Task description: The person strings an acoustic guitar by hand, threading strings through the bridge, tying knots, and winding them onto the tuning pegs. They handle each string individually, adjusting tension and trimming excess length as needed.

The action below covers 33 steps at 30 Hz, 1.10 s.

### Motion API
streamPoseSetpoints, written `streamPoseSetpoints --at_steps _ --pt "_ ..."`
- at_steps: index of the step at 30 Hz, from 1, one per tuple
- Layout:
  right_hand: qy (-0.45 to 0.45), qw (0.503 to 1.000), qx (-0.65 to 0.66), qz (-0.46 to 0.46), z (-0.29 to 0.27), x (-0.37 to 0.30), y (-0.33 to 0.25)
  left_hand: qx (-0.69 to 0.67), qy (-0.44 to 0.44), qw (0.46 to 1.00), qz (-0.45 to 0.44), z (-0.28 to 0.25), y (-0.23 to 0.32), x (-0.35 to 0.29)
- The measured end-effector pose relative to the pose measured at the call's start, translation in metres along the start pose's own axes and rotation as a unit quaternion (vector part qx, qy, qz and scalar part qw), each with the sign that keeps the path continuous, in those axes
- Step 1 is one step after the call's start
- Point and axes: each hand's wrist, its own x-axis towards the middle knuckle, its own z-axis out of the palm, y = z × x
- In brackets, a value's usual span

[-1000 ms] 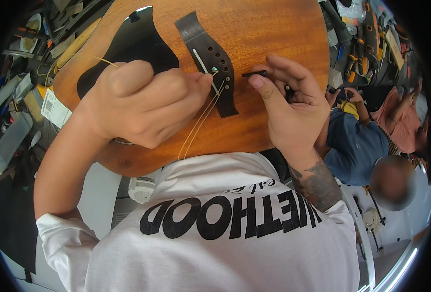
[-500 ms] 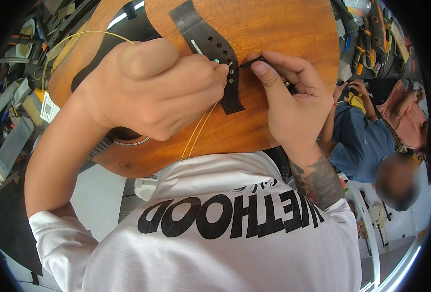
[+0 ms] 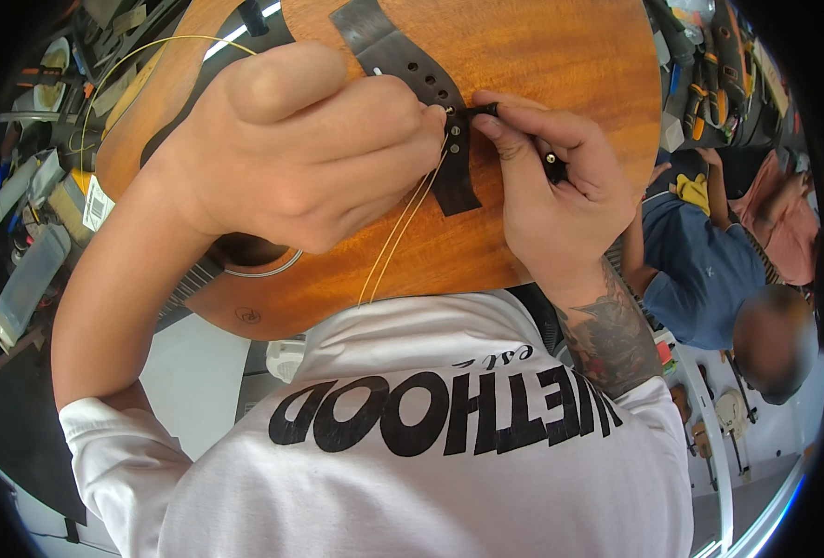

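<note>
Nearest, at 6 o'clock, a white shirt [image 3: 431,502] borders the guitar [image 3: 570,65], where two strings [image 3: 399,232] trail from the bridge [image 3: 458,183] toward 7 o'clock; if the cloth snags them, they could be tugged loose. At the bridge's 8 o'clock, the left hand [image 3: 291,149] curls in, its fingertips apparently pinching the end of a gold string [image 3: 170,39] over the dark wood; should that pinch slip, the springy arc could whip the end away. At 4 o'clock, the right hand [image 3: 561,191] grips a black pin [image 3: 480,111] between thumb and forefinger, its tip just beside the left fingertips; whether they touch cannot be told. A crooked push might jam the pin or pin the string badly. A spare pin [image 3: 554,168], apparently, tucked in that palm could drop if the fingers spread. Farther off, a co-worker [image 3: 700,260] in blue appears at 4 o'clock, and dark tools [image 3: 711,84] at 3, among which a fallen pin could vanish.
</note>
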Motion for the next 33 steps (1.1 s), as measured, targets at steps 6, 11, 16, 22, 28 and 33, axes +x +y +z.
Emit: streamPoseSetpoints --at_steps 6,11,16,22,28,33 --pt "-0.011 0.995 -0.046 -0.088 -0.001 0.002 0.009 0.016 -0.01 0.999 0.031 0.001 -0.002 0.002" --pt "-0.007 0.992 -0.075 -0.098 -0.003 0.0 0.006 0.03 -0.017 0.998 0.05 0.001 -0.004 0.006" --pt "-0.012 0.99 -0.081 -0.113 -0.002 -0.001 0.009 0.03 -0.009 0.998 0.048 0.005 -0.006 0.007" --pt "-0.01 0.982 -0.12 -0.148 -0.005 0.002 0.008 0.008 -0.016 0.999 0.034 0.009 -0.009 0.009" --pt "-0.01 0.985 -0.123 -0.125 -0.005 -0.001 0.003 0.016 -0.036 0.999 0.038 0.007 -0.009 0.01" --pt "-0.025 0.978 -0.151 -0.143 -0.005 -0.001 -0.001 -0.01 -0.05 0.999 -0.008 0.007 0.001 0.003"
